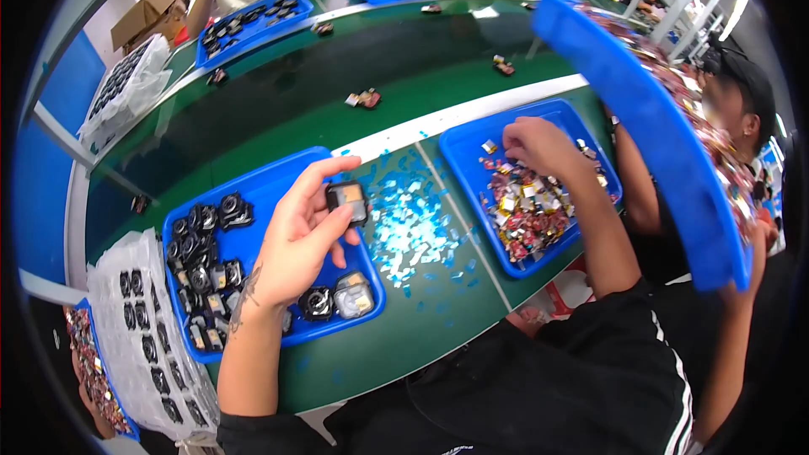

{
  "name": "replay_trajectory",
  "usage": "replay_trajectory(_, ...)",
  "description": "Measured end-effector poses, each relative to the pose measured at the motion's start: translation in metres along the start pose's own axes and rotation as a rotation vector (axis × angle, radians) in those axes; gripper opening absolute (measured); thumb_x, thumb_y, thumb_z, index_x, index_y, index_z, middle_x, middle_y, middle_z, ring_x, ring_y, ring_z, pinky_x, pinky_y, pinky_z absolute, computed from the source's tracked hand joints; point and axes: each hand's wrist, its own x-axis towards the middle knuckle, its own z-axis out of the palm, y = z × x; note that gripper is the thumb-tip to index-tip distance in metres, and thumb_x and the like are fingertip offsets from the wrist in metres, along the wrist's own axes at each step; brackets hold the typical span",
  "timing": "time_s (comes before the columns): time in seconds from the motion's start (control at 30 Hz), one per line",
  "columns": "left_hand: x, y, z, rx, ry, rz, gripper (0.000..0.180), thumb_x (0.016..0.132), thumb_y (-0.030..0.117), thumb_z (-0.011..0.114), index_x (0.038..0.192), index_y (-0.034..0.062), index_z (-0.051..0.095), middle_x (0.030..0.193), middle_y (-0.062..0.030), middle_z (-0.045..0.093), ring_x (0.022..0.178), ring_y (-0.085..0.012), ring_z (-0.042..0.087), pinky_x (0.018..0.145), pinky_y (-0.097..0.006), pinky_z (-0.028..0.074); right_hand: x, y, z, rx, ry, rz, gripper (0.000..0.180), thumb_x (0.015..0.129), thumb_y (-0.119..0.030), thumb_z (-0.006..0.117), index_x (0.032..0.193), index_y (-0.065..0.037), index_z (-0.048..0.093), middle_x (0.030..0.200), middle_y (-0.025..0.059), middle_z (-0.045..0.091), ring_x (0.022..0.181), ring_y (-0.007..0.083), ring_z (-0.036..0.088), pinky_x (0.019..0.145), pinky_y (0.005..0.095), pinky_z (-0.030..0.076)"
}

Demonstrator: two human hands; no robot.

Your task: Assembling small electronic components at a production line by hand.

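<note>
My left hand (291,240) is raised over the left blue tray (268,175) and closed on a small black plastic housing (347,202) with a tan and grey face. In that tray, similar black housings (200,265) with round lens-like rings crowd the left side. Two more parts, one black (317,303) and one pale grey (354,297), sit by its near right corner. My right hand (539,147) reaches into the right blue tray (455,156), fingers curled together over a heap of small silver, gold and reddish parts (533,206). Whatever its fingertips hold is hidden.
Scattered blue film pieces (413,232) lie between the trays. Beyond the white strip, a green belt (438,93) carries several small parts. At right, another person holds up a large blue tray (649,135) of parts. A white molded tray (147,329) stands at left.
</note>
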Motion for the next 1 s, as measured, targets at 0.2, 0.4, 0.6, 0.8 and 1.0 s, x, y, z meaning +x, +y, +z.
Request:
replay_trajectory(0.2,0.000,-0.019,0.003,0.153,-0.019,0.043,0.030,0.091,0.008,0.062,0.120,0.0057,0.064,0.098,-0.0032,0.062,0.077,-0.0079,0.056,0.059,-0.020,0.049,-0.010,-0.053,0.002,0.509,0.394,0.012,0.011,0.084,-0.007,0.066,0.092,-0.002,0.062,0.079,0.0097,0.062,0.070,0.0223,0.061,0.065,0.0333,0.048)
replay_trajectory(0.4,-0.009,-0.021,0.027,0.299,-0.008,0.092,0.030,0.085,0.015,0.072,0.114,0.0067,0.069,0.101,-0.0057,0.061,0.087,-0.0098,0.060,0.068,-0.024,0.049,-0.033,-0.153,0.007,1.285,0.150,-0.042,0.008,0.088,-0.004,0.068,0.092,0.000,0.064,0.081,0.0000,0.066,0.072,0.0040,0.058,0.063,0.0199,0.045)
replay_trajectory(0.6,-0.011,-0.021,0.026,0.452,0.076,0.215,0.021,0.083,0.014,0.075,0.102,0.0049,0.072,0.098,-0.0058,0.059,0.083,-0.0123,0.056,0.067,-0.024,0.045,-0.025,-0.191,0.013,1.513,0.275,-0.167,0.007,0.088,0.000,0.067,0.092,0.001,0.063,0.088,0.0038,0.065,0.079,0.0088,0.062,0.070,0.0212,0.051)
replay_trajectory(0.8,-0.008,-0.020,0.028,0.315,0.111,0.163,0.017,0.085,0.009,0.071,0.101,0.0032,0.073,0.101,-0.0073,0.061,0.085,-0.0127,0.059,0.069,-0.025,0.046,-0.027,-0.187,0.010,1.570,0.149,0.001,0.011,0.086,0.000,0.069,0.095,0.003,0.064,0.089,0.0056,0.065,0.081,0.0082,0.062,0.068,0.0209,0.050)
replay_trajectory(1.0,-0.008,-0.029,0.032,0.263,0.148,0.112,0.017,0.087,0.009,0.069,0.101,0.0003,0.072,0.102,-0.0072,0.060,0.085,-0.0112,0.059,0.068,-0.022,0.046,-0.024,-0.201,0.017,1.034,0.514,-0.099,0.010,0.078,0.003,0.073,0.086,-0.001,0.068,0.103,0.0111,0.058,0.080,0.0124,0.061,0.065,0.0242,0.050)
